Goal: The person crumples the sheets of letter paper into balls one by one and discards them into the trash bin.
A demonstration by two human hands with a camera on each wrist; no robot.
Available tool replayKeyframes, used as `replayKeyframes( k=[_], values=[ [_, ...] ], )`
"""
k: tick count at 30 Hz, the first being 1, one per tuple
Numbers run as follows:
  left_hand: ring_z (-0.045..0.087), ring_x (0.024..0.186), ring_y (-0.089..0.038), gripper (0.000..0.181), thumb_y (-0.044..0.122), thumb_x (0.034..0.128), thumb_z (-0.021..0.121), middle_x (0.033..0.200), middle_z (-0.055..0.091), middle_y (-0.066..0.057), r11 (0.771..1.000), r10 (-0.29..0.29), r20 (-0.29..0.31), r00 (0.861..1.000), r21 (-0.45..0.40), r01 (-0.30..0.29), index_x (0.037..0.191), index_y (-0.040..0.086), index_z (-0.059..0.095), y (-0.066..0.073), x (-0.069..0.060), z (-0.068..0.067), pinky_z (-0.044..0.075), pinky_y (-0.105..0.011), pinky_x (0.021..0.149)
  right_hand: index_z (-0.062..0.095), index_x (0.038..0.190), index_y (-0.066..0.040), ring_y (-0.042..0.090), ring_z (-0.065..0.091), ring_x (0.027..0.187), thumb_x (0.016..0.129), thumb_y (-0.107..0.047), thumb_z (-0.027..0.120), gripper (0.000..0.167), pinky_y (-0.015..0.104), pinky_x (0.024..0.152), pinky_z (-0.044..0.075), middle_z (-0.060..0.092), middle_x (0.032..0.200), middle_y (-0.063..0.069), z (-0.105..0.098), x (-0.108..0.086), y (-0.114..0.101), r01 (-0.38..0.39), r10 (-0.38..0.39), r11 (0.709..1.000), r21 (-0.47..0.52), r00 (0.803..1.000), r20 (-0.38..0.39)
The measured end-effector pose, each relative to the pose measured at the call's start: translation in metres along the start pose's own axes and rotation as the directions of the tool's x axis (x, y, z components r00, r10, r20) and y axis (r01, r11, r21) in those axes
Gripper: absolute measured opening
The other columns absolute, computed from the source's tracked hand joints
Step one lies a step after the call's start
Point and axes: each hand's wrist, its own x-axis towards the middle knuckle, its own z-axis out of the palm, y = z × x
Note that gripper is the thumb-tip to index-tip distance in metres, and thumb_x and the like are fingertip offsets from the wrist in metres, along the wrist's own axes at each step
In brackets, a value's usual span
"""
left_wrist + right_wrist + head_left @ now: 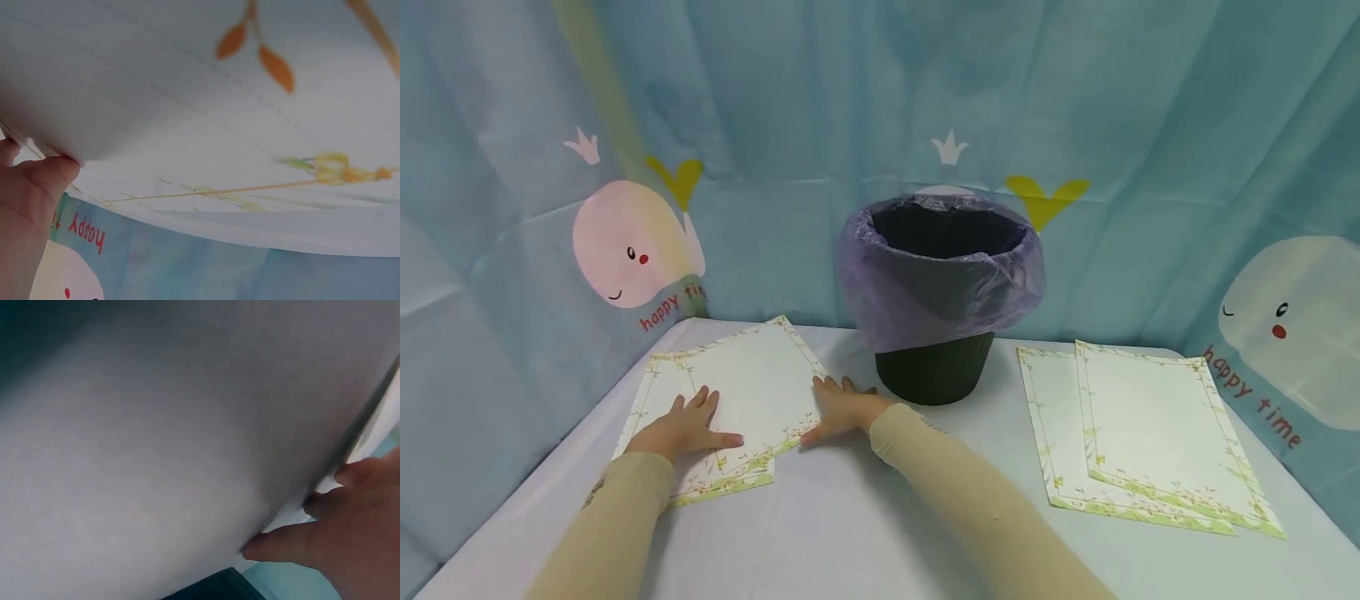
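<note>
Two sheets of white paper with a printed leaf-and-flower border lie on the left part of the table, the upper sheet turned at an angle over the lower sheet. My left hand rests on these sheets with its fingers spread. At the upper sheet's right edge is my right hand, its thumb near the bottom corner and its fingers along the side. Faint dashed lines show on the paper in the left wrist view. From the right wrist, the fingertips touch the white surface.
A dark bin lined with a purple plastic bag stands at the back, just beyond my right hand. Two more bordered sheets overlap on the right of the white table. A blue printed curtain hangs behind.
</note>
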Motion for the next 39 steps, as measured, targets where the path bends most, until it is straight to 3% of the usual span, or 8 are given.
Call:
replayKeyframes(
  k=[5,14,19,23,27,33,35,39],
  values=[
    [-0.003,0.130,-0.066,0.121,0.068,0.0771,0.066,0.149,0.004,-0.041,1.000,0.002,0.004,1.000,-0.017,-0.002,0.145,-0.018,0.013,0.007,-0.002,-0.005,0.009,-0.076,0.101,0.009,0.157,-0.016,0.033,0.003,0.147,0.078,-0.067,0.067,0.110,0.071,0.105,0.018,0.006,0.162,0.005,-0.001,-0.004,-0.007,-0.050,0.050,0.995,-0.088,0.999,-0.004],
    [0.000,0.127,-0.070,0.121,0.068,0.0767,0.066,0.143,0.007,-0.047,1.000,0.006,0.005,1.000,0.001,-0.006,0.142,-0.021,0.017,0.003,0.005,0.000,0.012,-0.075,0.101,0.010,0.157,-0.019,0.033,0.006,0.147,0.078,-0.061,0.069,0.108,0.073,0.102,0.020,0.012,0.162,0.003,0.003,0.000,-0.012,-0.057,0.057,0.995,-0.083,0.998,-0.007],
    [0.003,0.126,-0.071,0.119,0.068,0.0774,0.066,0.142,0.010,-0.049,0.999,0.033,-0.007,0.999,0.023,-0.032,0.140,-0.023,0.020,0.005,0.005,0.002,0.013,-0.075,0.101,0.014,0.157,-0.012,0.032,0.009,0.147,0.077,-0.068,0.067,0.110,0.072,0.102,0.022,0.019,0.160,0.001,0.000,0.002,-0.014,-0.099,0.100,0.994,0.044,0.995,-0.022],
    [0.007,0.125,-0.072,0.118,0.068,0.0774,0.065,0.140,0.013,-0.051,0.998,0.028,-0.015,1.000,0.058,-0.027,0.139,-0.024,0.022,0.007,0.006,0.001,0.014,-0.073,0.102,0.021,0.155,-0.010,0.030,0.012,0.146,0.076,-0.075,0.062,0.110,0.070,0.103,0.022,0.024,0.159,0.001,0.000,0.005,-0.024,-0.166,0.176,0.973,0.163,0.983,-0.051],
    [0.009,0.125,-0.072,0.118,0.069,0.0774,0.064,0.140,0.015,-0.050,0.997,0.016,-0.021,1.000,0.076,-0.014,0.139,-0.023,0.023,0.007,0.008,0.001,0.016,-0.073,0.102,0.027,0.153,-0.010,0.028,0.019,0.145,0.075,-0.069,0.069,0.106,0.070,0.101,0.027,0.031,0.156,0.000,0.004,0.010,-0.039,-0.264,0.278,0.957,0.121,0.953,-0.118],
    [0.009,0.125,-0.071,0.120,0.072,0.0773,0.062,0.141,0.015,-0.049,0.996,0.041,-0.014,0.999,0.085,-0.040,0.140,-0.023,0.023,0.008,0.009,0.002,0.014,-0.073,0.103,0.030,0.153,-0.015,0.025,0.030,0.141,0.074,-0.052,0.078,0.099,0.067,0.101,0.031,0.046,0.147,0.000,0.006,0.015,-0.040,-0.363,0.378,0.925,0.114,0.910,-0.173],
    [0.008,0.125,-0.072,0.120,0.072,0.0776,0.062,0.142,0.015,-0.048,0.996,0.047,-0.013,0.999,0.079,-0.046,0.140,-0.022,0.023,0.007,0.009,0.002,0.013,-0.074,0.102,0.030,0.153,-0.017,0.024,0.038,0.137,0.075,-0.049,0.077,0.097,0.067,0.099,0.033,0.051,0.142,0.002,0.007,0.016,-0.042,-0.362,0.375,0.927,0.099,0.909,-0.181],
    [0.003,0.124,-0.073,0.120,0.074,0.0780,0.060,0.145,0.011,-0.046,0.998,0.022,0.002,1.000,0.053,-0.022,0.143,-0.019,0.020,0.004,0.008,0.001,0.011,-0.076,0.100,0.032,0.152,-0.021,0.025,0.060,0.115,0.079,-0.042,0.077,0.088,0.066,0.093,0.040,0.065,0.122,0.001,0.011,0.019,-0.049,-0.310,0.304,0.951,0.007,0.927,-0.221]
  ],
)
